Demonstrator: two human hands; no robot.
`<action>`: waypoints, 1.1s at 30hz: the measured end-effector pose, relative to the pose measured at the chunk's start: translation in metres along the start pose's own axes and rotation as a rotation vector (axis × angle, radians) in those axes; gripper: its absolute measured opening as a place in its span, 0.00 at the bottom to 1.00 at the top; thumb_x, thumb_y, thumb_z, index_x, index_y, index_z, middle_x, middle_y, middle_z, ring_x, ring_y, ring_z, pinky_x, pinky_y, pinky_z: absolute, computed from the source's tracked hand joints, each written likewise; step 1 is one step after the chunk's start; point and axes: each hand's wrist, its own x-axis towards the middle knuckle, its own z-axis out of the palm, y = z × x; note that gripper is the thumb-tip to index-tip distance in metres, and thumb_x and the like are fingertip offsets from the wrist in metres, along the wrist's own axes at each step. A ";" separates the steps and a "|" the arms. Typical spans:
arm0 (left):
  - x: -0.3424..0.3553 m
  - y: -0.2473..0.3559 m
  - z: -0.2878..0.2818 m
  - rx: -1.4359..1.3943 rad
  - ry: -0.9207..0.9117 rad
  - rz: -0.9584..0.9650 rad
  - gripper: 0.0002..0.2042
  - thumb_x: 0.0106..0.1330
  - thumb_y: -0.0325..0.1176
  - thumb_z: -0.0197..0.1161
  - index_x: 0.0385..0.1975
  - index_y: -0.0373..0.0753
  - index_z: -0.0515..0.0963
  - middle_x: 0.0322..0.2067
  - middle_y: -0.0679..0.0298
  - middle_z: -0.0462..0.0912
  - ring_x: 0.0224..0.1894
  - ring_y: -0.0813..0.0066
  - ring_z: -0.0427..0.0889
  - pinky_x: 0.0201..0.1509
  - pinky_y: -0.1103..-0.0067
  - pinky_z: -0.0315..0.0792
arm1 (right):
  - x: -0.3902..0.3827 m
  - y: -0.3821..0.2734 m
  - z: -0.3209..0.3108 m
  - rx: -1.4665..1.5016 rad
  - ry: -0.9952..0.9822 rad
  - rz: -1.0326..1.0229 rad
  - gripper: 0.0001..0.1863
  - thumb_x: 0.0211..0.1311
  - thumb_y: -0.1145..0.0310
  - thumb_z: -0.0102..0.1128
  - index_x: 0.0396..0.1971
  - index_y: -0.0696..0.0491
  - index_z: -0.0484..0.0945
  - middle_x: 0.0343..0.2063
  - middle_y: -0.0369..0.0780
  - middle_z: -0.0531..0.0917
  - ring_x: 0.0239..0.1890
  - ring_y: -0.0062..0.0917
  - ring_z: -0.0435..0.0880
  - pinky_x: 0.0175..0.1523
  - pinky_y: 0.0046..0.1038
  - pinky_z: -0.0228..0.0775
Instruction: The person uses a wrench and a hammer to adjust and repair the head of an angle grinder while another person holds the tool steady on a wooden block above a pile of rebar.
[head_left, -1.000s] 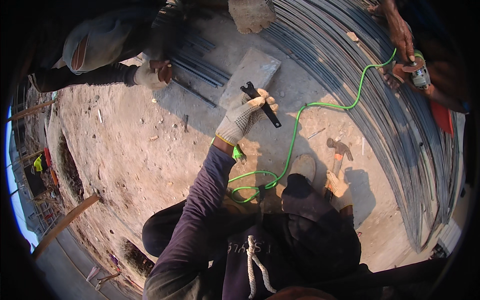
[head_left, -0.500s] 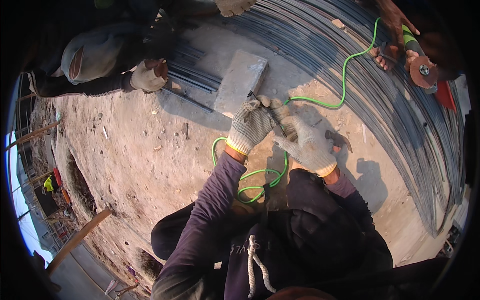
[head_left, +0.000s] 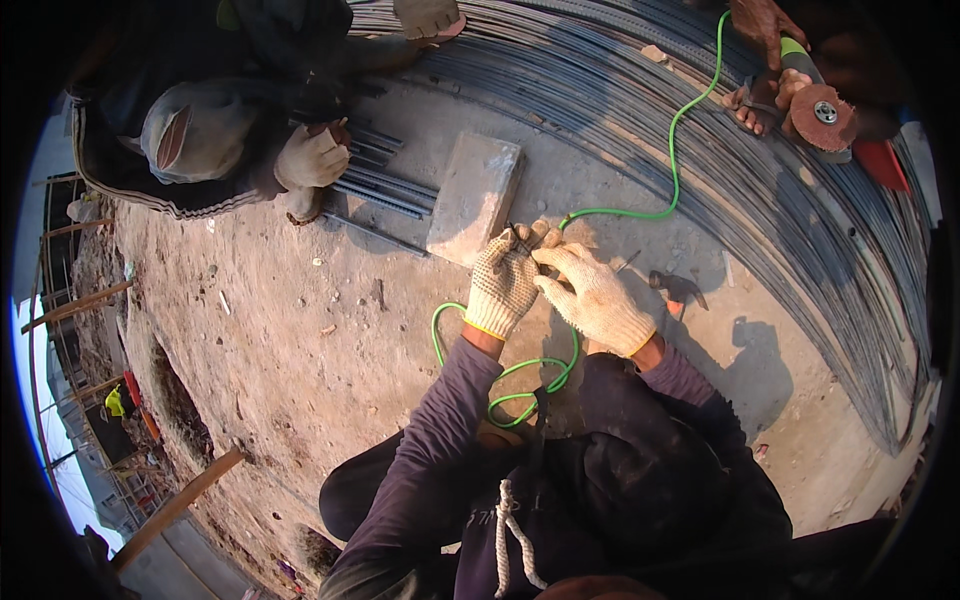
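Head view: the green cable [head_left: 622,211] runs just beyond your gloved fingertips and loops below your wrists; in my judgement, a drawn-back arm could snag it. Bulky gloves could also let a small part slip unnoticed. A co-worker's hand [head_left: 765,25] is at the angle grinder [head_left: 822,117], its disc exposed; a careless swing that way would risk contact.

Pose: both your forearms reach forward, bringing the gloves together near the concrete block [head_left: 475,195]. Your left hand [head_left: 503,285] has its fingers curled; your right hand [head_left: 600,300] points inward, thumb apart from forefinger. Whether either grasps anything cannot be told, the meeting fingertips being obscured.
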 end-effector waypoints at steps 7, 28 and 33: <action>0.003 0.000 -0.008 0.073 0.022 0.048 0.09 0.74 0.34 0.56 0.41 0.36 0.78 0.52 0.52 0.80 0.55 0.52 0.79 0.62 0.57 0.73 | 0.002 0.006 0.004 0.010 0.014 -0.043 0.18 0.68 0.66 0.62 0.56 0.55 0.76 0.41 0.45 0.83 0.40 0.36 0.85 0.47 0.35 0.77; -0.008 0.009 -0.002 0.476 0.221 -0.076 0.09 0.74 0.33 0.60 0.46 0.35 0.77 0.37 0.65 0.83 0.34 0.79 0.83 0.37 0.83 0.79 | 0.039 0.005 -0.023 0.329 -0.057 0.136 0.11 0.71 0.71 0.57 0.49 0.58 0.79 0.42 0.44 0.85 0.42 0.27 0.85 0.45 0.27 0.77; -0.007 0.010 -0.017 0.305 0.139 -0.196 0.10 0.73 0.32 0.60 0.47 0.33 0.77 0.37 0.61 0.85 0.35 0.74 0.85 0.36 0.80 0.81 | 0.043 0.019 -0.019 0.311 -0.071 0.173 0.11 0.72 0.71 0.57 0.49 0.57 0.80 0.41 0.41 0.85 0.38 0.23 0.85 0.41 0.25 0.78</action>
